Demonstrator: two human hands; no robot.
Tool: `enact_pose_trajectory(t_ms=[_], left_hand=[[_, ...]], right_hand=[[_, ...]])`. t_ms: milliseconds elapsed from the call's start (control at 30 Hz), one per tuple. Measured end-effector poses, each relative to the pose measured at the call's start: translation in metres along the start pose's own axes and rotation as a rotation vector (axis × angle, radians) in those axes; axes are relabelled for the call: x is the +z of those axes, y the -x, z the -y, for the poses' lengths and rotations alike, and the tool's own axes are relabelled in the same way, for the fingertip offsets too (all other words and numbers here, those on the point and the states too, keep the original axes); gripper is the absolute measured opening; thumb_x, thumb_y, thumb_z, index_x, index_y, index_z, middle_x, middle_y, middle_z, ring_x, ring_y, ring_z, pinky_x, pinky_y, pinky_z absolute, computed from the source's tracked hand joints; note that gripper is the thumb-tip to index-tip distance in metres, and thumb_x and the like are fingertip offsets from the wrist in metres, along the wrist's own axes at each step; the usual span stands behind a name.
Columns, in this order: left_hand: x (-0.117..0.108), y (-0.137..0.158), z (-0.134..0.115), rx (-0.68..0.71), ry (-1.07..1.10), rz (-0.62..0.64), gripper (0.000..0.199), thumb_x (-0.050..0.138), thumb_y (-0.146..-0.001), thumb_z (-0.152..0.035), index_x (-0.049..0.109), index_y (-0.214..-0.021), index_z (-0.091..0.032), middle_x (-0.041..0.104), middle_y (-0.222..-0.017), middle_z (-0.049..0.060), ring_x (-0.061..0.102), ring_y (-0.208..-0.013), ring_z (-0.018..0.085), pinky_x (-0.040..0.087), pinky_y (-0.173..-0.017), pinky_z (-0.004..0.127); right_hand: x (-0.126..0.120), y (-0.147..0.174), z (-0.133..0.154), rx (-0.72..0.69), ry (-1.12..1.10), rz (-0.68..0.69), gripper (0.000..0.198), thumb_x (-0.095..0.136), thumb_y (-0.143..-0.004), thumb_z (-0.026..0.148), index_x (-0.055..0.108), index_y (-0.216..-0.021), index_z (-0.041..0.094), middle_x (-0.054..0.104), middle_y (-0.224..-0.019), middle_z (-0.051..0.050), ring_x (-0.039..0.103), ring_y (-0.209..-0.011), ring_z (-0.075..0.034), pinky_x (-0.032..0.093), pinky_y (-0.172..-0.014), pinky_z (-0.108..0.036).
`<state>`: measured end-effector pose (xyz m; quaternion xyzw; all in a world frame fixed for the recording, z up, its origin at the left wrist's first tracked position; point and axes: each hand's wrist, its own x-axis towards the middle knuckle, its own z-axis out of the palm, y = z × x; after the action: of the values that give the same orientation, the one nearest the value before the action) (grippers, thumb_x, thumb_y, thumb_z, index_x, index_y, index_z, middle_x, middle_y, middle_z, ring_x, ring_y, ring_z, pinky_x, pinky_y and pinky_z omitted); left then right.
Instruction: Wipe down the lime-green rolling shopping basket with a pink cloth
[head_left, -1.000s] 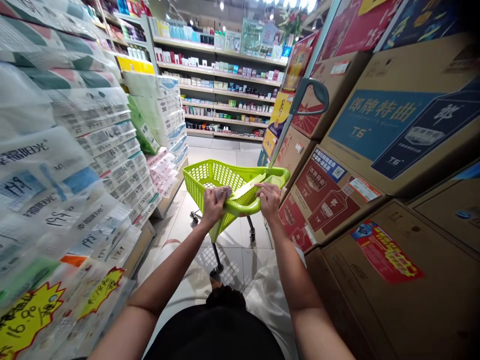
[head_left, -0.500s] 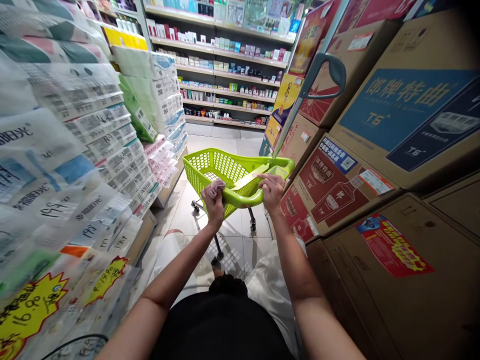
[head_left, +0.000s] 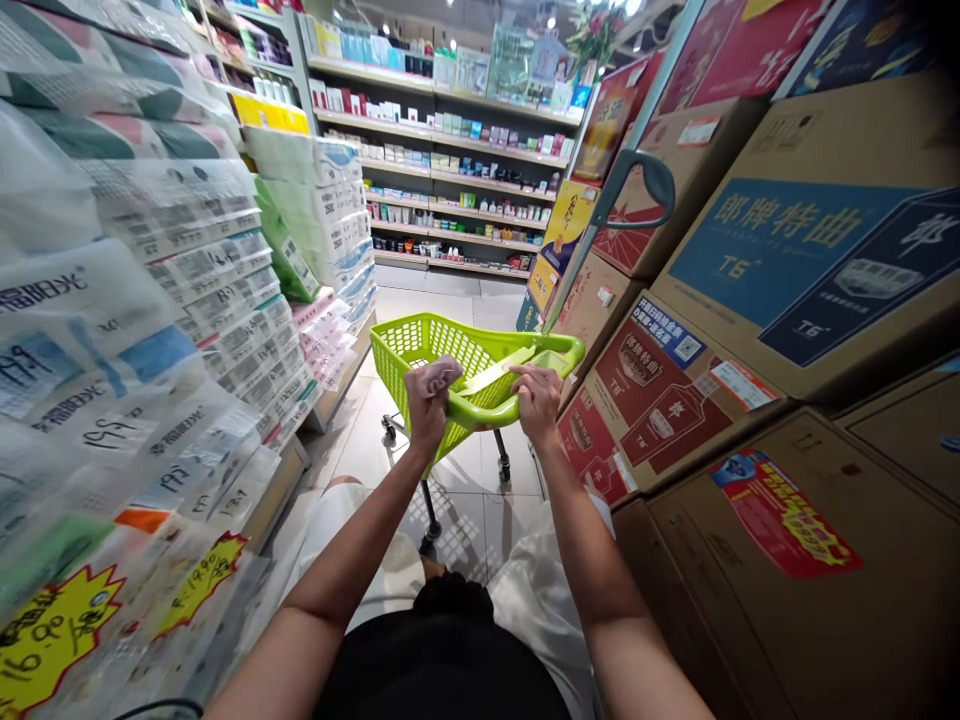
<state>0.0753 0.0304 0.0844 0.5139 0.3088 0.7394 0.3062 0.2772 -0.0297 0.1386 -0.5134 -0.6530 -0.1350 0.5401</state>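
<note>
- From afar, I am gripping what looks like a crumpled mauve cloth [head_left: 442,376] in the left hand [head_left: 427,412], at the left end of a green handle [head_left: 491,412].
- I am holding the handle's right part in the curled right hand [head_left: 538,400].
- The green cart [head_left: 391,358] is standing just ahead on pale floor tiles [head_left: 480,302].
- Wrapped packs [head_left: 217,300] are towering leftward, cartons [head_left: 795,250] rightward.
- Stocked shelves [head_left: 457,135] are lining the far end.
</note>
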Motion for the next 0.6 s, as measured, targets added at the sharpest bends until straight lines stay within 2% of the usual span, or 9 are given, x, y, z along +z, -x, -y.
enact_pose_trajectory(t_ms=[67,100,200,300,367,500,533,600], left_hand=[[-0.003,-0.005,0.005,0.078,-0.111,0.005,0.034,0.069,-0.093,-0.053,0.069,-0.105,-0.021,0.062,-0.113,0.010,0.060,-0.116,0.026,0.047,-0.110,0.044],[-0.006,-0.007,0.011,0.069,-0.142,-0.030,0.033,0.069,-0.093,-0.053,0.068,-0.104,-0.021,0.062,-0.114,0.010,0.059,-0.115,0.026,0.046,-0.109,0.044],[-0.020,-0.006,0.034,-0.121,-0.100,-0.175,0.033,0.063,-0.095,-0.054,0.065,-0.109,-0.024,0.063,-0.115,0.009,0.059,-0.116,0.024,0.045,-0.108,0.040],[-0.027,0.006,0.044,-0.286,0.007,-0.213,0.035,0.062,-0.095,-0.056,0.062,-0.108,-0.024,0.064,-0.108,0.007,0.061,-0.112,0.023,0.047,-0.104,0.038],[-0.027,0.013,0.037,-0.269,0.006,-0.195,0.033,0.067,-0.093,-0.053,0.061,-0.106,-0.023,0.063,-0.106,0.005,0.061,-0.108,0.022,0.049,-0.102,0.038],[-0.021,0.017,0.013,-0.076,-0.107,-0.080,0.030,0.073,-0.089,-0.037,0.061,-0.113,-0.024,0.057,-0.119,0.007,0.059,-0.117,0.023,0.047,-0.109,0.038],[-0.020,0.017,0.010,-0.064,-0.124,-0.074,0.031,0.073,-0.088,-0.034,0.060,-0.114,-0.024,0.057,-0.120,0.008,0.059,-0.117,0.023,0.047,-0.109,0.039],[-0.022,0.019,0.013,-0.133,-0.129,-0.133,0.026,0.070,-0.089,-0.033,0.060,-0.110,-0.022,0.059,-0.114,0.007,0.060,-0.113,0.023,0.050,-0.104,0.038]], right_hand=[[0.000,0.000,0.001,0.009,0.010,0.007,0.030,0.044,-0.089,0.016,0.063,-0.067,0.024,0.081,-0.108,0.000,0.062,-0.114,-0.025,0.036,-0.107,-0.045],[0.001,0.000,0.001,0.010,0.010,0.011,0.030,0.044,-0.089,0.016,0.063,-0.067,0.024,0.081,-0.108,0.000,0.062,-0.114,-0.025,0.036,-0.107,-0.045],[0.002,0.001,0.004,0.006,0.009,0.015,0.028,0.044,-0.089,0.016,0.062,-0.069,0.024,0.081,-0.110,0.000,0.062,-0.114,-0.024,0.035,-0.106,-0.045],[0.005,0.003,0.004,0.006,0.025,0.011,0.028,0.044,-0.089,0.015,0.061,-0.069,0.023,0.080,-0.111,0.000,0.061,-0.115,-0.025,0.035,-0.105,-0.045],[0.006,0.004,0.003,0.005,0.031,0.012,0.028,0.044,-0.088,0.015,0.062,-0.069,0.023,0.080,-0.111,0.000,0.061,-0.115,-0.025,0.035,-0.105,-0.045],[0.005,0.003,0.001,0.017,0.037,0.027,0.029,0.043,-0.088,0.015,0.062,-0.069,0.024,0.079,-0.110,-0.001,0.060,-0.116,-0.025,0.035,-0.107,-0.046],[0.005,0.002,0.002,0.029,0.041,0.032,0.029,0.043,-0.088,0.015,0.062,-0.068,0.024,0.079,-0.110,-0.001,0.060,-0.117,-0.025,0.035,-0.108,-0.046],[0.004,0.002,0.004,0.053,0.045,0.043,0.029,0.043,-0.088,0.016,0.063,-0.068,0.024,0.079,-0.109,-0.001,0.059,-0.118,-0.025,0.033,-0.111,-0.046]])
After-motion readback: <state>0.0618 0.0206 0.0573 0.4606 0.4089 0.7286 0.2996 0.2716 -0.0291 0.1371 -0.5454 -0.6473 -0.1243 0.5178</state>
